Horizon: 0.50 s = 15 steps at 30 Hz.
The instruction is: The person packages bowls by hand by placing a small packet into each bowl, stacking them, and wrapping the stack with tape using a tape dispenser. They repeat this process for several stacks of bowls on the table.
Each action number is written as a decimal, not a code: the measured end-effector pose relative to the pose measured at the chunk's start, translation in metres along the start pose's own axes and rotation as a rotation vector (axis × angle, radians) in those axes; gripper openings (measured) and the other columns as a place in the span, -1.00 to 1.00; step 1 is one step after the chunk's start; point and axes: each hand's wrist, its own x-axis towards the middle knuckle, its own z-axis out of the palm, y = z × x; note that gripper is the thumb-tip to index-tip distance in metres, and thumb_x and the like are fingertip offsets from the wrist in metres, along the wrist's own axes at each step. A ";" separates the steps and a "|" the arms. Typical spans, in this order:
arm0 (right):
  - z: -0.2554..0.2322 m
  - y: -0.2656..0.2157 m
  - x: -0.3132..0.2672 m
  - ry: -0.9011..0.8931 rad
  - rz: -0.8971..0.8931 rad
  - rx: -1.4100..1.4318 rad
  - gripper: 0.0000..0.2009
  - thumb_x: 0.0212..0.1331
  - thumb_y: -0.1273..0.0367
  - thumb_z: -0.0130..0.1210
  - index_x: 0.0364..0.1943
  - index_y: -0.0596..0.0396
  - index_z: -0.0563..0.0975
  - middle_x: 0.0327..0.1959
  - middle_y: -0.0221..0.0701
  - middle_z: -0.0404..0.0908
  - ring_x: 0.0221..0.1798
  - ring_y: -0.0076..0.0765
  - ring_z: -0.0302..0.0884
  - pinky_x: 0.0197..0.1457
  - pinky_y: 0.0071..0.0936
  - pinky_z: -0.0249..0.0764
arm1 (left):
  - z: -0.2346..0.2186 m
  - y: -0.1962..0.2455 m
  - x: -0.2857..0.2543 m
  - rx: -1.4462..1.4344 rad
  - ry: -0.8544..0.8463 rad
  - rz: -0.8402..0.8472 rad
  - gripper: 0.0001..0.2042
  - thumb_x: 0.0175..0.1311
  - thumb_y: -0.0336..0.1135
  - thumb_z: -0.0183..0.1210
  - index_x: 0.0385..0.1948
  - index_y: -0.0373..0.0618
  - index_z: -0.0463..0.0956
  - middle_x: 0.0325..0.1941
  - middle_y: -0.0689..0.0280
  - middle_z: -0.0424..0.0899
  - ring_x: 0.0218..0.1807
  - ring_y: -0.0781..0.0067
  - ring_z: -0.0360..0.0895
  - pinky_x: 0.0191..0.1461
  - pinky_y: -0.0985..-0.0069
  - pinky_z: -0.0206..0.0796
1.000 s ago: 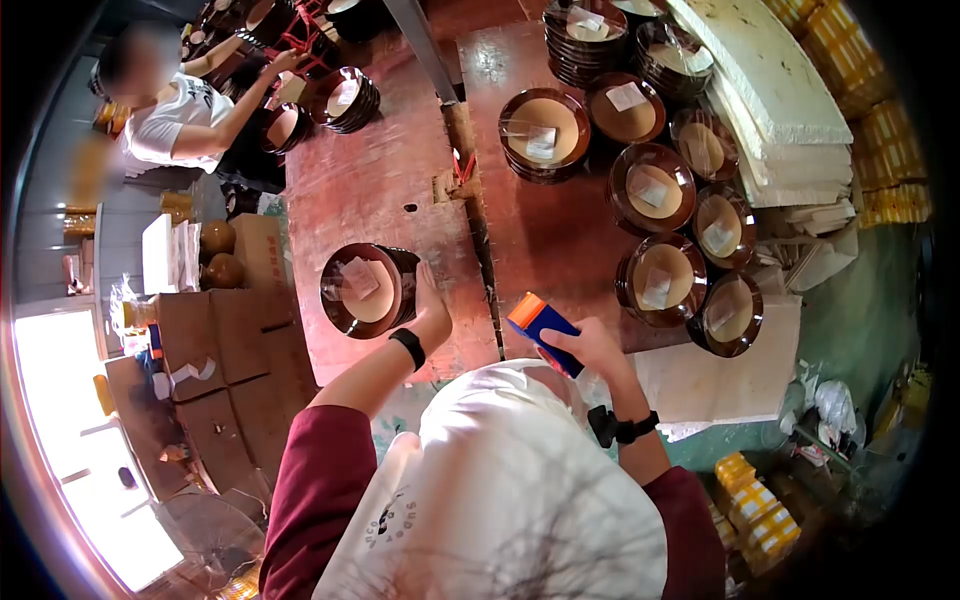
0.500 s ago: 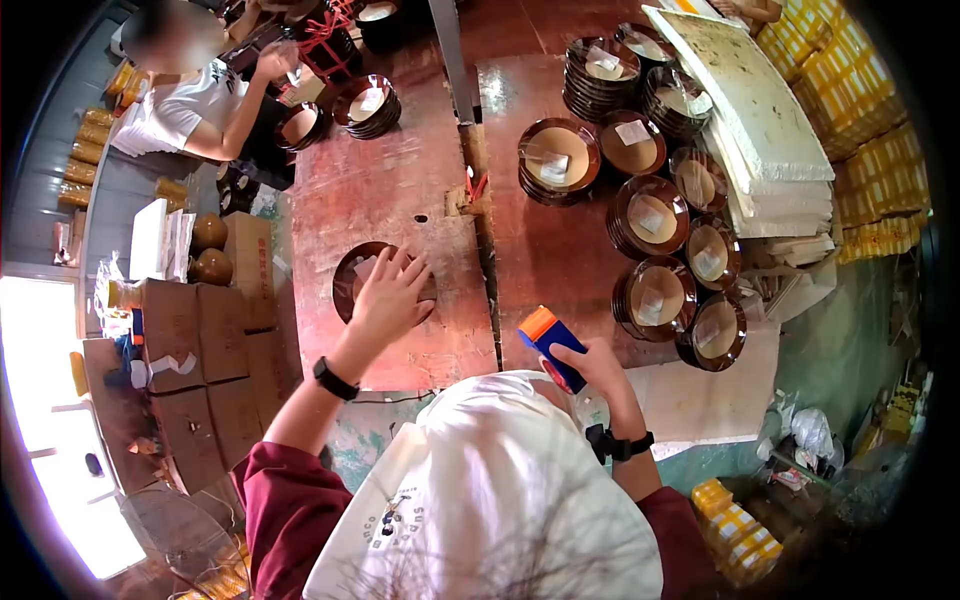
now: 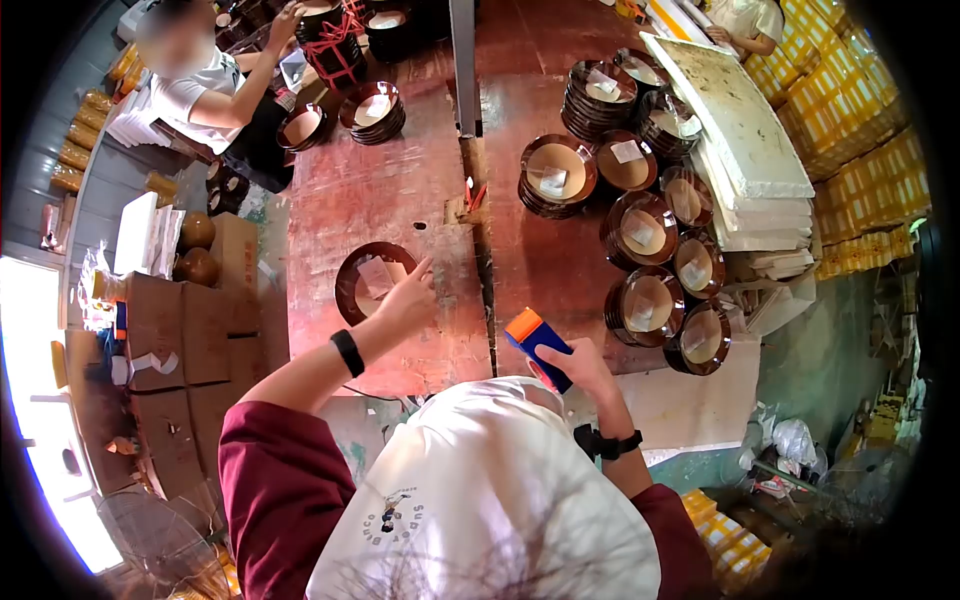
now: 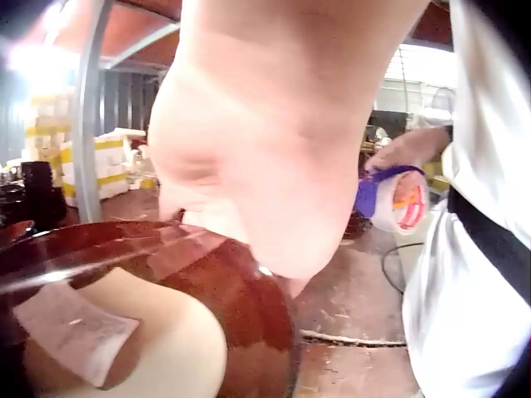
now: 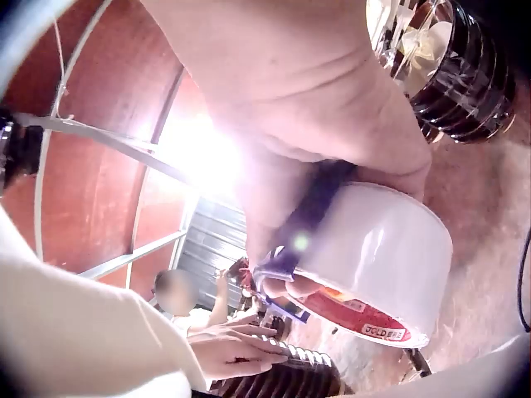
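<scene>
A stack of brown glazed bowls point(image 3: 352, 288) stands on the red table before me, a paper slip point(image 3: 375, 277) lying in its top bowl. My left hand point(image 3: 404, 302) reaches across the stack's near right rim. In the right wrist view, that hand's fingers point(image 5: 241, 347) lie fairly straight along the ribbed side of the stack. My right hand point(image 3: 588, 366) grips a blue tape dispenser point(image 3: 540, 350) with an orange edge, held over the table's front edge. Its wide roll of tape point(image 5: 386, 249) shows in the right wrist view.
Several bowl stacks point(image 3: 640, 232) crowd the table's right side, beside white foam boards point(image 3: 735, 130). A metal post point(image 3: 462, 70) rises at the table's seam. Another person point(image 3: 205, 95) works at the far left, near more bowls point(image 3: 372, 112). Cardboard boxes point(image 3: 155, 325) stand at left.
My left hand went from the stack's right side to over the top bowl, then back to its right rim. The right hand keeps hold of the tape dispenser, nearly still.
</scene>
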 end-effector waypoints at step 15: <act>-0.013 0.021 0.023 0.021 -0.038 -0.055 -0.48 0.22 -0.04 0.32 -0.51 0.22 0.67 -0.59 -0.43 0.64 -0.53 -0.56 0.55 -0.44 -0.52 0.43 | 0.008 0.092 0.041 0.280 -0.710 -0.083 -0.39 0.49 -0.16 -0.16 0.50 -0.29 0.16 0.67 0.05 0.01 0.68 -0.10 -0.12 0.70 -0.05 -0.46</act>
